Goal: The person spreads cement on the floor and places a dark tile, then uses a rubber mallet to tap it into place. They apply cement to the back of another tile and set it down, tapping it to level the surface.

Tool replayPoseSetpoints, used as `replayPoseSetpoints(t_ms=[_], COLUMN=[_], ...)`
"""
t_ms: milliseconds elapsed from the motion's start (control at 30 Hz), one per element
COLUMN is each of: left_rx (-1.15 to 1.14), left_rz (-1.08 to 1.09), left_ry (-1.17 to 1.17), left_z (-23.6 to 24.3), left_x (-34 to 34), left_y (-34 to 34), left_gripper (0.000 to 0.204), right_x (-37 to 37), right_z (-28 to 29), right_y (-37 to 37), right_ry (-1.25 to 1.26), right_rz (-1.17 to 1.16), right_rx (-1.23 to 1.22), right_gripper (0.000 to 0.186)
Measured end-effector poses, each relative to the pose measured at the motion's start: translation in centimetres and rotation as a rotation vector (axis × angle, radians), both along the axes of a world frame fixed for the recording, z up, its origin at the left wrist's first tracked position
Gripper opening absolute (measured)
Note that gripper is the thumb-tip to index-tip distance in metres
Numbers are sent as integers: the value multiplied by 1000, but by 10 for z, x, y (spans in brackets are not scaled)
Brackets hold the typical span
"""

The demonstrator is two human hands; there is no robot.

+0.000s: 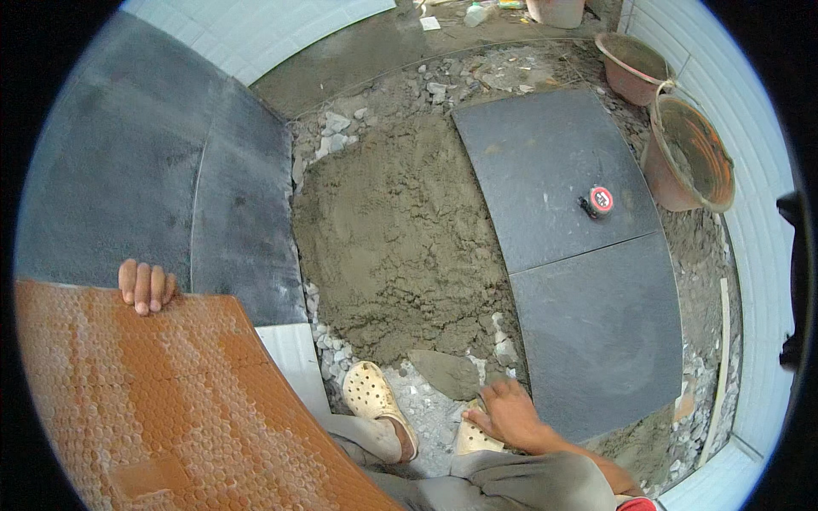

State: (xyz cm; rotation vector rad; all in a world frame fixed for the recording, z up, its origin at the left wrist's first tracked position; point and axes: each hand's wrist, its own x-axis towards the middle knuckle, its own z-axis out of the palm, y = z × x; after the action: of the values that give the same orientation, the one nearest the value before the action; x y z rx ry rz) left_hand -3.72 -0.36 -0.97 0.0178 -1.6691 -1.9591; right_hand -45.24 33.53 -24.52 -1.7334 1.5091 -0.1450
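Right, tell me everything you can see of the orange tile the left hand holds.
The orange tile fills the lower left of the view, its back showing: rust-orange, ceramic-looking, covered in small round dimples. It is tilted up rather than flat. The left hand curls its fingers over the top edge. Its near end runs out of the picture.

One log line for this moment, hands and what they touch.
left hand: gripping orange tile top edge | right hand: on trowel by mortar bed | tape measure: on dark tile

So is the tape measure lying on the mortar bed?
No, the tape measure sits on a dark grey tile to the right of the mortar bed, not on the mortar itself.
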Motion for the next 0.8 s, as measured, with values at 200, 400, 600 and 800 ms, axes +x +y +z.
replayPoseSetpoints(t_ms=[200,400,600,800], left_rx=[18,153,342,608], left_rz=[14,12,13,-76], left_ry=[76,21,-198,-404], left_z=[-12,-30,-62,-105], left_x=[-9,-13,14,54], left_y=[11,17,14,-11], left_gripper=[17,18,30,41], right_x=[-25,2,5,-18], right_z=[142,201,187,167], right_y=[-59,-60,-47,-47], right_ry=[-1381,-1213,-1292,-1328], right_rz=[548,843,742,672], right_rx=[-396,-671,-514,-50], right_gripper=[46,35,40,47])
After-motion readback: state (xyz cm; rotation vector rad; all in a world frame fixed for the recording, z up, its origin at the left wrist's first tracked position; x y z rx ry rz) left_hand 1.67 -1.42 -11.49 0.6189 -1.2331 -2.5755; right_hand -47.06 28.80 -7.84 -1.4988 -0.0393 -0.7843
